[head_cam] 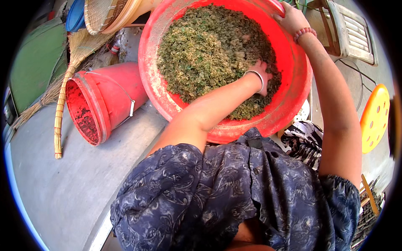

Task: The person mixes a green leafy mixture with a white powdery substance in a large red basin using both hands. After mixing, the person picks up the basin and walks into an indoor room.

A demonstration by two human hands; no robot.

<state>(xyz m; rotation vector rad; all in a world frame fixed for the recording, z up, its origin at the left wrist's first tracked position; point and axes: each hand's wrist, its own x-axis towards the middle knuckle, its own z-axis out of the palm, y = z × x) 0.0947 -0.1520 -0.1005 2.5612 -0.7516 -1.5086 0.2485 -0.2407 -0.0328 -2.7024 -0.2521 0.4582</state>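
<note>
A large red plastic basin (148, 59) is tilted in front of me. Inside lies a heap of damp, crumbly chopped plant matter (198, 59), green with tan meal-like bits on top. My left hand (263, 75), with a pale bangle at its wrist, reaches down into the right part of the heap. Its fingers are partly buried, so their grip is hidden. At the basin's upper right, my right hand (292, 19) grips the rim, with a beaded bracelet (305, 32) on that wrist.
Left of the basin, a red bucket (116, 91) lies on its side with dark residue inside. A straw broom (62, 106) lies beside it, below wicker baskets (99, 14). A slatted wooden chair (356, 34) and a yellow perforated stool seat (375, 119) are at right.
</note>
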